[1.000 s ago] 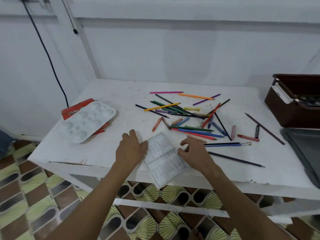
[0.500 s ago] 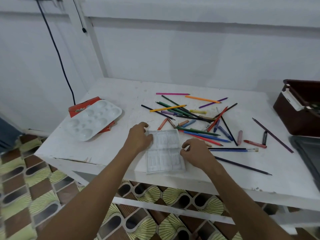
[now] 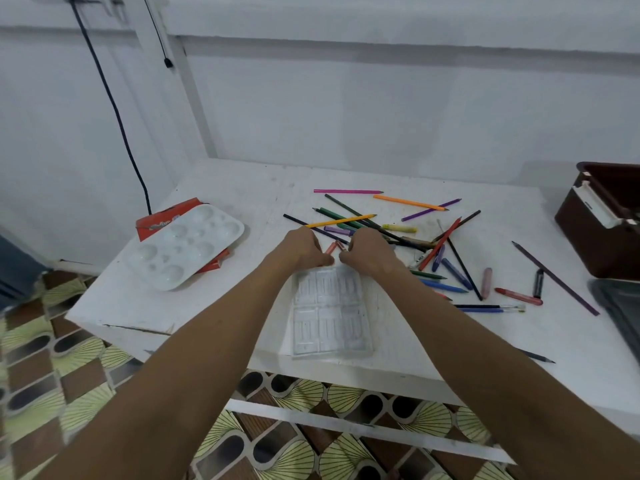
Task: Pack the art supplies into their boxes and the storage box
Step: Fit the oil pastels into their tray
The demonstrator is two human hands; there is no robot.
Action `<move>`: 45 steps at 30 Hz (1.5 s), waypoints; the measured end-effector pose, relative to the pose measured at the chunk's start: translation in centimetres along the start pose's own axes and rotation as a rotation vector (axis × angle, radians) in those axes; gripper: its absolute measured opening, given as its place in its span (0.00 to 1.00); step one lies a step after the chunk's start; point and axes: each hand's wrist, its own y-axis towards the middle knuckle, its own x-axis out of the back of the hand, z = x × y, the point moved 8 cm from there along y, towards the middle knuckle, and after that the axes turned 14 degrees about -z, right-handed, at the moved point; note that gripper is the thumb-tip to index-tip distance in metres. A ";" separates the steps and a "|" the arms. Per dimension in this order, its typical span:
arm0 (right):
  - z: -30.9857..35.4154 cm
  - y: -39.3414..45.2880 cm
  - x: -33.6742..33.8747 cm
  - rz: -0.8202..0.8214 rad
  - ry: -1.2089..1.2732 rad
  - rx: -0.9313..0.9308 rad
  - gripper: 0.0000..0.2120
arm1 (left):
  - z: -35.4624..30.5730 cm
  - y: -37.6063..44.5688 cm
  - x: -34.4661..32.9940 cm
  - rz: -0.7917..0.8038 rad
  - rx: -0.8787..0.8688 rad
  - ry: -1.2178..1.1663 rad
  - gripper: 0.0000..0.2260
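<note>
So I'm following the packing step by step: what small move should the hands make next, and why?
Probably lift the orange crayons and lay them in the clear plastic tray. Both the left hand and right hand are closing around them just beyond the tray's far edge, and its slots look empty.

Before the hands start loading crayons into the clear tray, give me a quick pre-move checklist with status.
1. Clear plastic tray lies flat on the table, slots up: ok.
2. Tray fully supported: not ok, its near edge sits at the table's front edge.
3. Left hand and right hand at the orange crayons beyond the tray: ok.
4. Secure hold on a crayon: cannot tell, fingers hide the contact.
5. Tray slots empty: ok, nothing visible in them.
6. Brown storage box open at far right: ok.
</note>
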 end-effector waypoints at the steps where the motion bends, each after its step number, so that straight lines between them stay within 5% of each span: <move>1: 0.0 0.0 -0.3 0.018 -0.019 -0.017 0.16 | 0.1 0.2 -0.3 0.006 0.000 0.003 0.15; 10: 0.7 0.8 0.4 -0.006 0.016 0.048 0.08 | 1.3 0.4 2.0 -0.120 0.044 -0.162 0.10; 13: 2.1 0.9 2.3 -0.084 0.258 0.101 0.08 | 1.6 -0.6 5.1 -0.237 0.036 -0.291 0.02; 16: 3.4 -0.1 4.4 -0.103 0.488 0.150 0.05 | 2.4 -2.3 7.7 -0.311 0.020 -0.441 0.06; 22: 3.9 -2.7 3.4 0.103 0.868 0.009 0.05 | 4.2 -5.7 7.8 -0.236 0.070 -0.653 0.06; 27: 4.2 -4.6 -0.3 0.287 0.651 -0.014 0.13 | 5.5 -5.7 4.2 -0.125 0.153 -0.513 0.09; 32: 3.9 -4.7 -2.4 0.177 0.441 -0.018 0.24 | 6.4 -5.1 2.3 -0.123 0.161 -0.402 0.16; 45: 4.2 -5.8 -1.6 0.139 0.402 0.162 0.14 | 7.2 -5.3 1.1 -0.066 0.051 -0.413 0.12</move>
